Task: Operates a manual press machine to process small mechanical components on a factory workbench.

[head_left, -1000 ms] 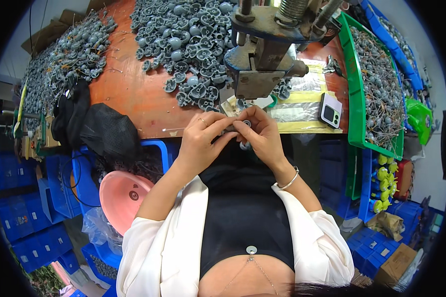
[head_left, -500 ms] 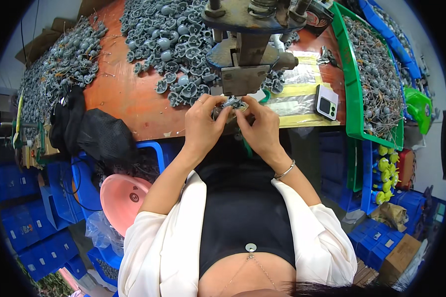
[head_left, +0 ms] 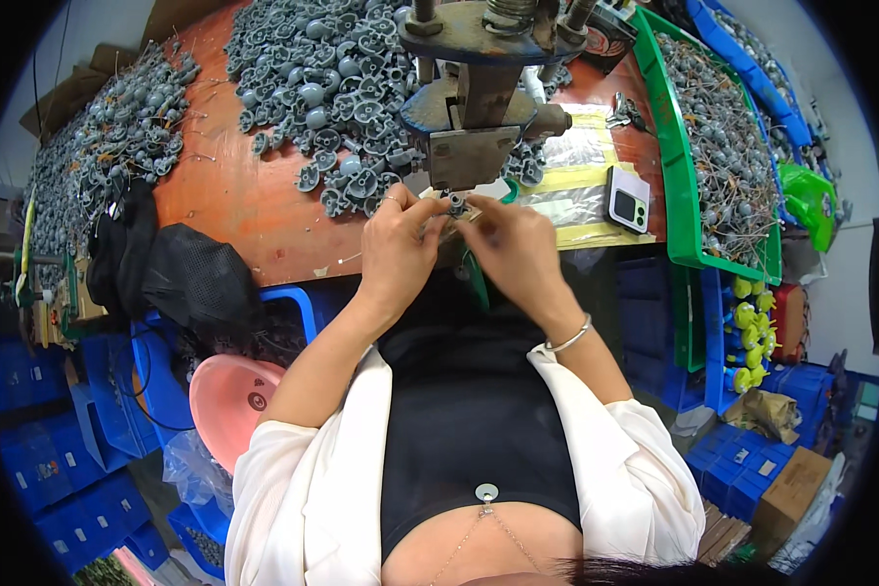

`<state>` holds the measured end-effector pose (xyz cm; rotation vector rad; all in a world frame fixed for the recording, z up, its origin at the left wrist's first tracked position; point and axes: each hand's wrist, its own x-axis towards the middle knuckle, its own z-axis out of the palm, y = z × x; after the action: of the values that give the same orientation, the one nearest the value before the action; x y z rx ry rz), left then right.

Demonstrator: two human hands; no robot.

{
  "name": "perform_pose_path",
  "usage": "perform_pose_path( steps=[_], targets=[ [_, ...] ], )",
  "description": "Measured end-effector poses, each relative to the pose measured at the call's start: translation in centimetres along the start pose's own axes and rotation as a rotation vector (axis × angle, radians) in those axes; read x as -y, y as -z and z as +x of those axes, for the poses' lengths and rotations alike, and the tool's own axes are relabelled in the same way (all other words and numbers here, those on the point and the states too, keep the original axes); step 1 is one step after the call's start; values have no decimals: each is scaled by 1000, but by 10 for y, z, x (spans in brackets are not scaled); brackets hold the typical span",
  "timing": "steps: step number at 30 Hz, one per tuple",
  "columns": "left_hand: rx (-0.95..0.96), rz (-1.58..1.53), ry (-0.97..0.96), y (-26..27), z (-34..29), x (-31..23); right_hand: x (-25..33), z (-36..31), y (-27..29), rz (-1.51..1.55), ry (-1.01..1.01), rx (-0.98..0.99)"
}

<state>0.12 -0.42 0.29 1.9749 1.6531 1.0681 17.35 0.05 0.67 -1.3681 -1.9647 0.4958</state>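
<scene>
Head view — left hand (head_left: 400, 246) holds grey part (head_left: 456, 203).

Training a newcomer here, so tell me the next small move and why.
Probably ease the right hand back slightly: it and the left hand close in around a small gray part, right by the machine's metal block.

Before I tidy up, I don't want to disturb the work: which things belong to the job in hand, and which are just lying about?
Likely part of the job:
small grey part between left hand and right hand
metal press
piled grey shells

Seemingly just lying about:
phone
pink basin
black mesh item
</scene>
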Motion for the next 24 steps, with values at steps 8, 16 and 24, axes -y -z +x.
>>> perform_pose_path(
  steps=[8,16,24],
  targets=[
    [-107,-29,12,-5,-4,-4,-35,139,76,991,-237,-101],
    [-99,8,41,-6,-8,-5,51,106,135,888,374,-280],
    [-16,-73,15,3,-12,-2,48,-27,86,242,774,-270]
  ],
)
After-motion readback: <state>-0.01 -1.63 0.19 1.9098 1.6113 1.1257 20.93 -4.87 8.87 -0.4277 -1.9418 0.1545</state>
